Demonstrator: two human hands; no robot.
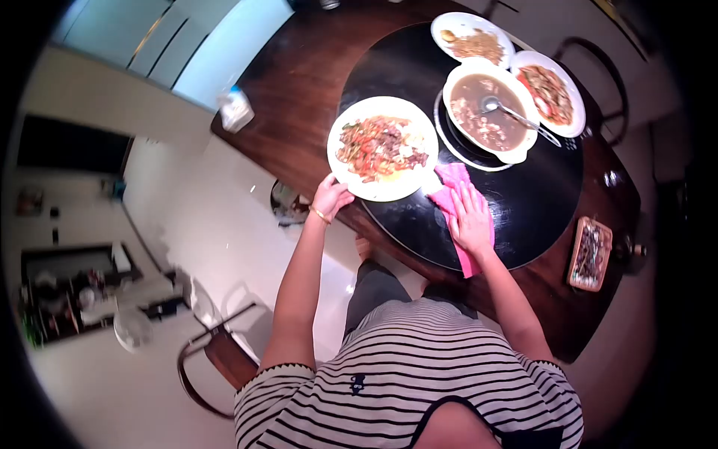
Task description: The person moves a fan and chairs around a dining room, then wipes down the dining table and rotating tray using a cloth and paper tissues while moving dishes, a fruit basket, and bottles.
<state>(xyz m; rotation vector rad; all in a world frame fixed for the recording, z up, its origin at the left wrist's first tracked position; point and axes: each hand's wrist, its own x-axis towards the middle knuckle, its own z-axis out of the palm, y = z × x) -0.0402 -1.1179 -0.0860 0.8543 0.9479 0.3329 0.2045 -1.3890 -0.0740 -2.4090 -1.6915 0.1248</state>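
My left hand (331, 198) grips the near left rim of a white plate (383, 148) of stir-fried food with red pieces. The plate is at the left edge of a round black turntable (523, 217). My right hand (471, 217) lies flat with its fingers stretched out on a pink cloth (462, 254), pressing it on the turntable. Behind the cloth stands a white pot (490, 112) of brown soup with a metal ladle (516, 116) in it.
Two more plates of food, one with brown bits (475, 45) and one with red pieces (550, 93), sit behind the pot. A tray (591, 254) lies on the wooden table (292, 90) at right. A white package (236, 110) is at the left corner; chairs (228, 355) stand around.
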